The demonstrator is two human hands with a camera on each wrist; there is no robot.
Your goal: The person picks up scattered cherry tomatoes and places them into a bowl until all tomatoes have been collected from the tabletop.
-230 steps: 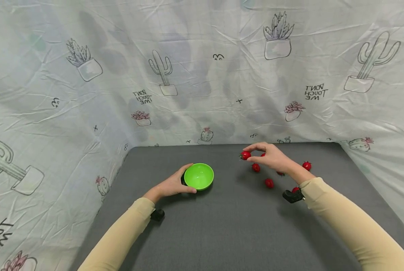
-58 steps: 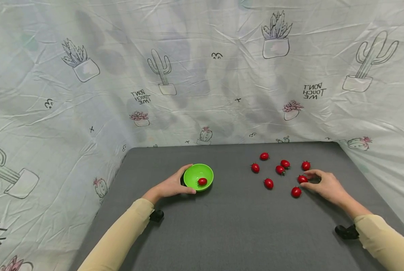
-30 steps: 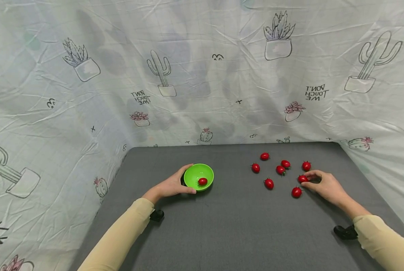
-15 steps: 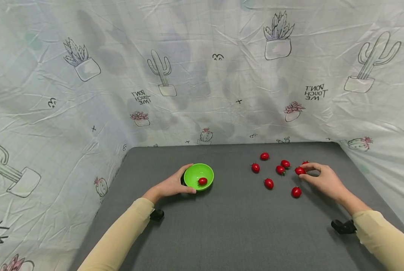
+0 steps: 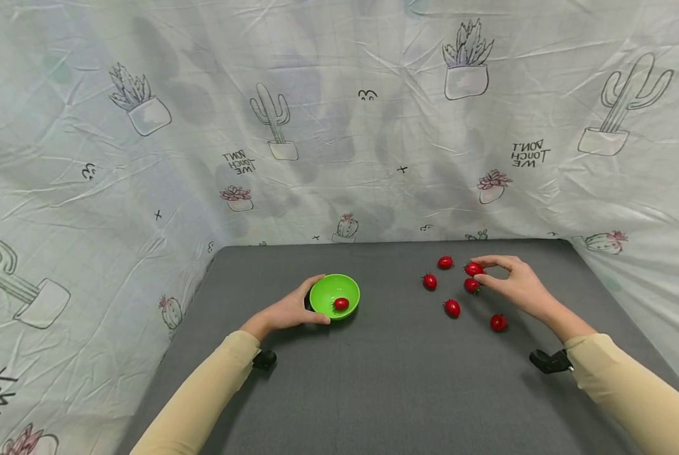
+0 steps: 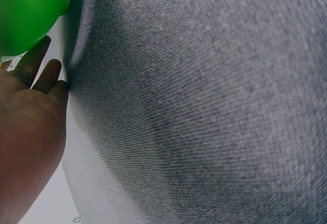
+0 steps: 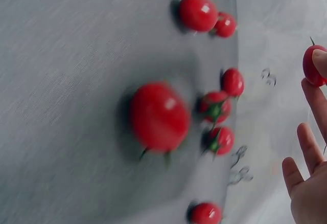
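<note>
Over on the grey table (image 5: pixel 362 379), the left hand (image 5: pixel 289 310) cups the left side of a green bowl (image 5: pixel 330 289), thumb at the front, fingers round the back. One tomato (image 5: pixel 341 304) sits inside it. Well to the right, the right hand (image 5: pixel 510 279) has another tomato (image 5: pixel 473 269) pinched between thumb and fingertips, up off the surface (the lower fingers fan out loosely). Seven loose tomatoes (image 7: pixel 159 116) lie scattered near that hand. A cactus-print sheet (image 5: pixel 328 189) hangs behind.
</note>
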